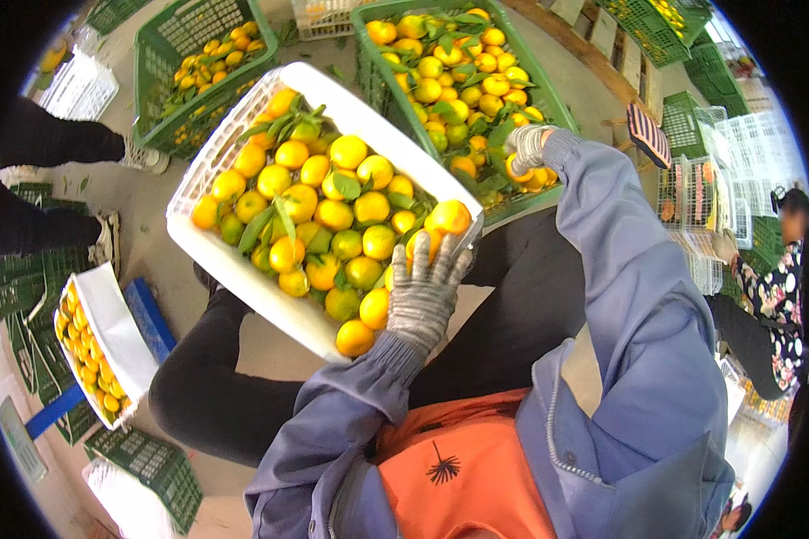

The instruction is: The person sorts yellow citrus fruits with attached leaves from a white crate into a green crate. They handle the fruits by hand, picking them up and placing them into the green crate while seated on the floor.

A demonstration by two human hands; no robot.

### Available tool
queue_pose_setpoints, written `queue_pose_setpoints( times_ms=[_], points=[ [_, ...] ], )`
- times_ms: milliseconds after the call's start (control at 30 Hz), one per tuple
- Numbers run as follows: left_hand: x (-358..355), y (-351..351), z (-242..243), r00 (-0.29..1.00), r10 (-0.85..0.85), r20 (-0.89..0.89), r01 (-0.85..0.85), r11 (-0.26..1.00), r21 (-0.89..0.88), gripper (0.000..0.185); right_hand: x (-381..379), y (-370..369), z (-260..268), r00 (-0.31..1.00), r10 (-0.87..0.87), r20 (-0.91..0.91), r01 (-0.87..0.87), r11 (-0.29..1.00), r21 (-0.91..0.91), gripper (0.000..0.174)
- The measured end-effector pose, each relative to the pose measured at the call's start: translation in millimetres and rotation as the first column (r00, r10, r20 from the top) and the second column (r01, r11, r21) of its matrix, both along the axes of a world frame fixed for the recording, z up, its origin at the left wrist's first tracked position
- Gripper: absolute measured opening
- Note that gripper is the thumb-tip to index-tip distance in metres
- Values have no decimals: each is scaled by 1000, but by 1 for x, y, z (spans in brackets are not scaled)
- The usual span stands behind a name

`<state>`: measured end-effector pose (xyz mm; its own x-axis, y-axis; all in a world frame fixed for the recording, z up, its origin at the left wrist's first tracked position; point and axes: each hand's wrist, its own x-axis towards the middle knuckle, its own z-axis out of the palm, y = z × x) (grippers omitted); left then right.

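Observation:
A white plastic crate (243, 296) lined with white sheet stands tilted before me, filled with yellow-orange citrus fruit (334, 214) and some green leaves. My left hand (423, 290), in a grey striped glove, lies spread on the fruit at the crate's near right corner; whether it grips one is unclear. Behind it to the right is a large green plastic crate (532, 54) of citrus with leaves. My right hand (529, 148), in a like glove, reaches into its near right part, fingers curled at an orange fruit (518, 168); its fingertips are partly hidden.
Another green crate (148, 74) holds citrus at the upper left, near a standing person's legs (54, 141). A citrus-filled white crate (118, 316) is at the left by a blue frame (150, 313). Wooden pallets (600, 40), a striped stool (649, 135) and a co-worker (775, 290) are to the right.

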<state>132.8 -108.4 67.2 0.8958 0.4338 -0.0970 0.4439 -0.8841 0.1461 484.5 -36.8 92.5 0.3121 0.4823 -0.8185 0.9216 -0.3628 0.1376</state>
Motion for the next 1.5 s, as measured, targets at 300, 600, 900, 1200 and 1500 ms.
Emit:
queue_pose_setpoints(
  times_ms=[300,600,900,1200,1500],
  points=[
    [4,1,2,1000,-26,4,26,999,-43,58,66,9,-17,992,11,122,-26,993,118,48],
    [-2,3,0,992,5,125,5,997,-73,51,98,77,-82,910,142,389,-323,831,453,34],
    [0,3,1,990,27,139,-24,999,-20,46,112,88,-63,894,-399,-204,434,655,618,63],
    [-1,3,3,995,-7,97,11,999,-36,49,-40,81,5,-403,45,-914,725,625,-289,64],
    [5,-4,-7,996,20,90,1,974,-226,44,-285,52,8,384,163,-909,44,980,194,53]
  ],
)
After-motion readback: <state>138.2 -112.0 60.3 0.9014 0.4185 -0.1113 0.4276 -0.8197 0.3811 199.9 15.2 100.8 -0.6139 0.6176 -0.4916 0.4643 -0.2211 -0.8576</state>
